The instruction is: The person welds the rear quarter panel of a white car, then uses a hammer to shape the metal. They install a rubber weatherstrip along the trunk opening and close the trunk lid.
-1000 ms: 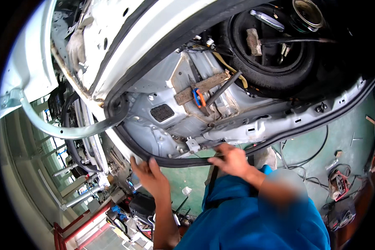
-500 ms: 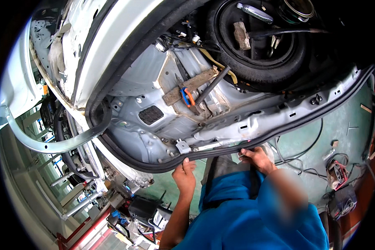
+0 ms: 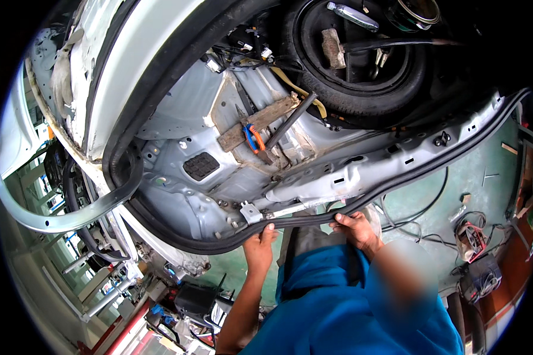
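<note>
A black rubber weatherstrip [image 3: 305, 221] runs along the near edge of an open car boot. My left hand [image 3: 259, 247] is closed on it near a small metal bracket [image 3: 250, 212], thumb on top. Farther right, my right hand [image 3: 359, 231] also grips the weatherstrip. Its thumb lies on top, and its other fingers are partly hidden underneath. Between my hands the strip spans a short stretch beside the grey metal sill [image 3: 331, 180].
Inside the boot lie a spare tyre [image 3: 355, 103], a hammer [image 3: 334, 48], a wooden block [image 3: 234, 137] and orange-and-blue handled pliers [image 3: 254, 138]. A curved metal arm [image 3: 71, 222] is at left. Cables [image 3: 420, 222] and a grey box [image 3: 482, 275] are on the floor at right.
The whole view has shifted slightly, so the car sits farther left. My left hand has slid a little to the right along the weatherstrip, nearer my right hand, which keeps its place on it.
</note>
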